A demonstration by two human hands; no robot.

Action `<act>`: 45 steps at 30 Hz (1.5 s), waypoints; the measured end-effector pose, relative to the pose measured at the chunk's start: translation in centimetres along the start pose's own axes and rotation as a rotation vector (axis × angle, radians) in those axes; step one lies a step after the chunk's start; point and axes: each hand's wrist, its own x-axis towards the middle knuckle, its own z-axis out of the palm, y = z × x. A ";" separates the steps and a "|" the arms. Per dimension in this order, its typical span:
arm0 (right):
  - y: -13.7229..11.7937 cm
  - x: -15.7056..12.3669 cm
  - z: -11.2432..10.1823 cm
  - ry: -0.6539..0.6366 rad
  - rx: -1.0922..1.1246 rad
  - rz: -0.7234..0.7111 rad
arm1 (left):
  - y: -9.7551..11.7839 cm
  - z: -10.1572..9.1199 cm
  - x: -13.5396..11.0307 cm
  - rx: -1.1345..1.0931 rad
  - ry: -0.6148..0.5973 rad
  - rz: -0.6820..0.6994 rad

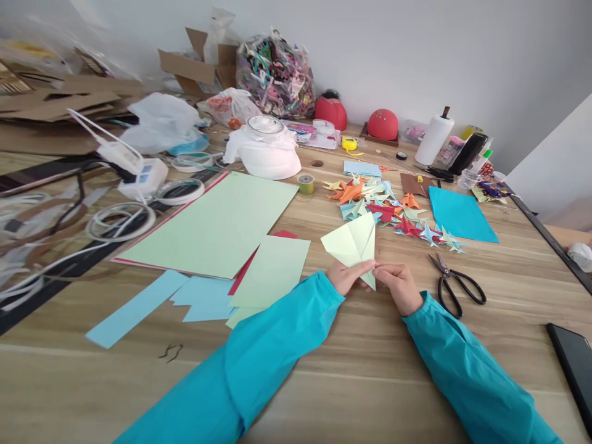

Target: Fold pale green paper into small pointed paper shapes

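Observation:
A pale green sheet of folded paper [351, 237] with creases is held up over the table, its pointed end downward. My left hand [348, 276] grips it near the lower point, thumb across the front. At the right edge of that point my right hand [396, 280] pinches the paper, fingers closed. Just beyond lies a pile of folded paper cranes [383, 206] in orange, red, blue and green. Black-handled scissors [456, 283] lie to the right of my right hand. The fingers behind the paper are mostly hidden.
To the left lie large green sheets [217, 222], smaller green sheets [272, 271] and blue strips [139, 308]. A turquoise sheet [462, 213] lies beyond the scissors. A phone [573, 364] sits at the right edge. White cables [120, 222] and a stuffed clear bag [277, 74] stand farther off.

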 end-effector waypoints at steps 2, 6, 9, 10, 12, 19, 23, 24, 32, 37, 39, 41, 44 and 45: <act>0.1 0.0 0.0 0.009 -0.001 0.022 | 0.4 0.0 -0.1 -0.017 0.005 -0.003; 0.3 0.0 0.0 0.015 0.004 0.044 | 0.8 0.0 -0.1 -0.027 0.015 -0.020; 0.5 0.0 0.0 0.015 0.009 0.040 | 0.5 -0.2 -0.1 -0.033 0.078 -0.036; 0.5 0.0 -0.1 0.018 0.016 0.038 | 0.5 -0.2 0.0 -0.040 0.105 -0.042; 0.5 0.0 -0.1 0.029 0.033 0.037 | 0.4 -0.2 -0.1 -0.065 0.143 -0.056; 0.6 -0.2 0.3 0.031 0.083 0.062 | 0.9 -0.2 0.1 -0.229 0.195 -0.089; 1.1 -0.4 0.3 0.006 0.093 0.042 | 0.8 -0.5 0.5 -0.363 0.188 -0.108; 1.1 -0.4 0.2 0.010 0.103 0.040 | 0.8 -0.6 0.6 -0.358 0.178 -0.105; 0.7 -0.3 0.2 -0.031 0.011 0.007 | 0.5 0.1 0.0 -0.126 0.089 -0.060; 0.7 -0.3 0.3 -0.060 0.055 0.068 | 0.4 0.1 -0.2 -0.064 0.118 -0.025; 0.6 -0.3 0.3 -0.078 0.054 0.080 | 0.3 0.0 -0.1 -0.089 0.154 -0.036; 0.5 -0.4 0.2 -0.090 0.039 0.082 | 0.2 -0.1 0.1 -0.150 0.177 -0.071; 0.3 -0.4 0.2 -0.103 0.020 0.080 | 0.3 -0.1 0.2 -0.206 0.193 -0.101; 0.2 -0.4 0.2 -0.105 0.015 0.080 | 0.4 -0.1 0.2 -0.212 0.196 -0.103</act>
